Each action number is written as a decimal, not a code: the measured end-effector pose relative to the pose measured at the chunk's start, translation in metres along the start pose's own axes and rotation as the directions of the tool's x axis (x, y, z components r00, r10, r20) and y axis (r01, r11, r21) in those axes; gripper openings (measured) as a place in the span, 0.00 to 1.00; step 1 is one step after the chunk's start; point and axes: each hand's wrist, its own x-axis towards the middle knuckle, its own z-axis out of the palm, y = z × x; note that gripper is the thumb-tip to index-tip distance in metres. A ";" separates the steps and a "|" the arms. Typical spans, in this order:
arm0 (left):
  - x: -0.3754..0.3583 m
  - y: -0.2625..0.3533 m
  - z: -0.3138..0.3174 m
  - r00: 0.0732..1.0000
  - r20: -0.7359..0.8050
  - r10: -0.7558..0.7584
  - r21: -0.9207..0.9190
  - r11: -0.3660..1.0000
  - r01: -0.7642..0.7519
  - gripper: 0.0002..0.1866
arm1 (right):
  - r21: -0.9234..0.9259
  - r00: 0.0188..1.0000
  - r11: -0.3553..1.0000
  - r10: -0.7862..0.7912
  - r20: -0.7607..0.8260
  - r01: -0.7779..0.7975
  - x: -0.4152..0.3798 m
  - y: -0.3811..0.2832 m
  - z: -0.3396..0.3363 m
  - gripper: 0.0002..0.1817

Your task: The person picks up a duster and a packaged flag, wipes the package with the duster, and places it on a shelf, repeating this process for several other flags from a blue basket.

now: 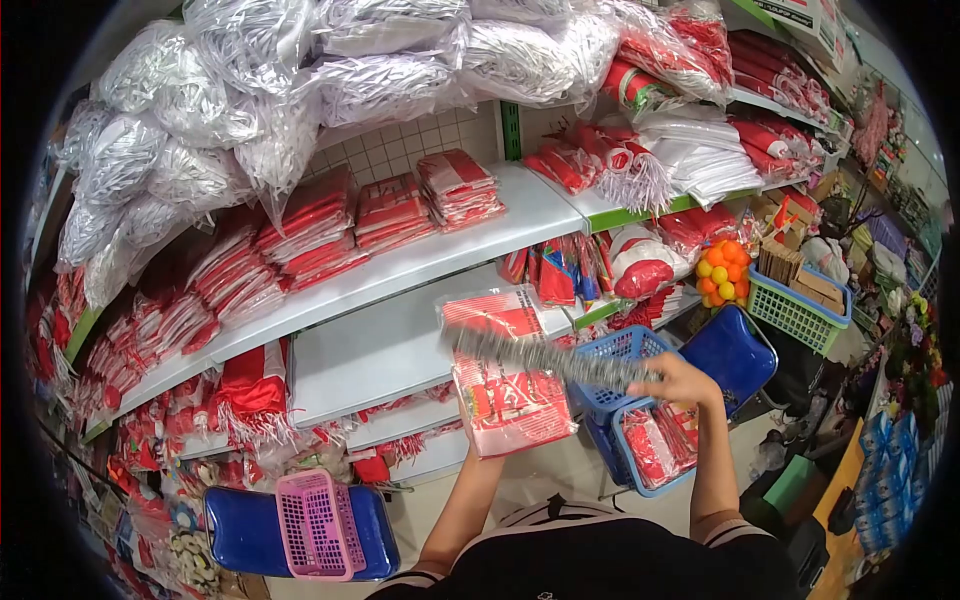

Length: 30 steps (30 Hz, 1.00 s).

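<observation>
A clear-wrapped red and white packet (510, 400) is held up in front of the shelf. My left hand (470, 425) is at its lower left edge, mostly hidden behind it. My right hand (678, 382) is closed round the right end of a long grey, feathery duster (550, 358), blurred by motion. The duster's far end passes over the upper part of the packet. Below my right hand stands a blue basket (625, 470) holding similar red packets (658, 445).
Stacks of red packets (395, 212) line the shelf (420, 255), with bags of white strips (390, 85) above. A pink basket (318, 525) rests on a blue stool (245, 530) at lower left. Another blue stool (735, 355) and a green-blue basket (795, 312) are at right.
</observation>
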 end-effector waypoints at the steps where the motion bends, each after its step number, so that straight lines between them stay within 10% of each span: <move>1: -0.002 0.000 -0.006 0.997 -0.075 0.016 -0.030 0.999 -0.018 0.31 | -0.006 0.992 0.999 0.052 -0.117 -0.053 0.002 0.004 -0.001 0.24; 13: -0.002 -0.007 0.006 0.977 -0.214 0.003 -0.090 0.996 -0.023 0.31 | 0.045 0.919 0.999 -0.017 0.394 -0.001 -0.001 0.012 0.001 0.24; 15: 0.000 -0.001 -0.012 0.997 -0.075 -0.026 -0.163 0.986 0.013 0.31 | -0.052 0.988 0.999 0.018 0.155 -0.010 0.008 0.018 -0.007 0.26; 17: -0.004 -0.002 -0.023 0.969 -0.245 -0.025 -0.083 0.997 0.005 0.30 | -0.128 0.987 0.982 0.125 -0.101 -0.137 0.025 0.025 -0.019 0.26; 21: -0.001 -0.006 -0.013 0.954 -0.297 -0.046 -0.044 0.998 0.035 0.30 | -0.274 0.774 0.918 0.054 -0.631 -0.288 0.094 0.027 -0.038 0.26; 30: -0.018 -0.002 -0.030 0.961 -0.273 -0.047 -0.078 0.997 0.026 0.30 | -0.427 0.771 0.769 0.132 -0.623 -0.477 0.327 0.036 -0.056 0.28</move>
